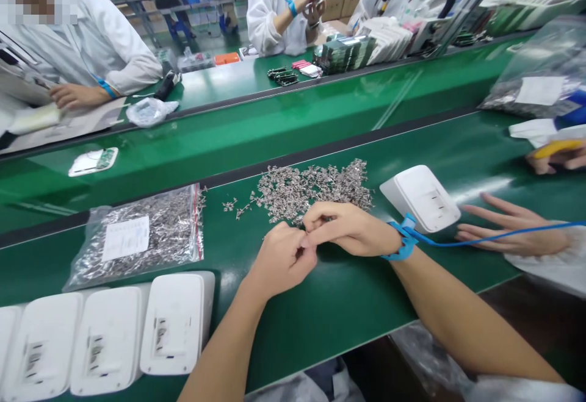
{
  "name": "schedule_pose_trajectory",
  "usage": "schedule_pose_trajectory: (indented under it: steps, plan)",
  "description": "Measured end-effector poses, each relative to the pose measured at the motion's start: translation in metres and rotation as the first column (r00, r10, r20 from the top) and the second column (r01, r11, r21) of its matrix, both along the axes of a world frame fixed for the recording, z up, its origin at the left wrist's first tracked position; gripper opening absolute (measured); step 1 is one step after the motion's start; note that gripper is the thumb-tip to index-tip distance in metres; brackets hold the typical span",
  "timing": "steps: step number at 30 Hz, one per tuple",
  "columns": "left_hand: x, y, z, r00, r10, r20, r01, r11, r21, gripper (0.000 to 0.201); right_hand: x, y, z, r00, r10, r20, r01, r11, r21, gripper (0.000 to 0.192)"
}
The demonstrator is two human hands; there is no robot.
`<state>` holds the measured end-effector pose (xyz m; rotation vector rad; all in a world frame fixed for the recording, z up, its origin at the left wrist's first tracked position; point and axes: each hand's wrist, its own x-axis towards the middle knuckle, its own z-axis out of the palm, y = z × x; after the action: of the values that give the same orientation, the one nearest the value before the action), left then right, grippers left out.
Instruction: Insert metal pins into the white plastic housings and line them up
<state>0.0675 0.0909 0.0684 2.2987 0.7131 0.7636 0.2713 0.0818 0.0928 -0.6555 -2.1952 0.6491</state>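
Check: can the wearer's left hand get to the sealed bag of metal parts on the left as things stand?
Probably yes. The left hand is at the loose pile with the right hand; only bare green belt lies between it and the bag.

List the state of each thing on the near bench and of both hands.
left hand: curled, fingertips meeting the right hand's, contents hidden
right hand: curled beside the pile, contents hidden
loose metal parts: spread in a pile on the mat
bag of parts: lying flat, label up
white housing: lying alone right of the pile
row of white housings: lying side by side
wrist strap: on the right wrist
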Motion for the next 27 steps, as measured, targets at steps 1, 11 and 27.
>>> schedule_pose_trajectory:
  steps: [1,11,27]
  plan:
    - [-0.001,0.000,0.002,1.000,0.005,0.016,-0.004,0.998,-0.067,0.031,0.000,0.000,0.000,1.000,0.004,0.016,-0.004,1.000,0.016,0.031]
    - [-0.005,0.008,0.002,0.997,0.030,0.067,-0.018,0.985,-0.171,0.028,-0.009,-0.001,-0.010,0.977,-0.213,0.020,0.211,0.976,0.056,0.014]
    - [0.033,-0.019,-0.012,0.841,0.537,0.055,-0.484,0.705,0.518,0.041,0.149,-0.083,-0.018,0.222,-0.944,0.244,0.972,0.233,0.016,0.025]
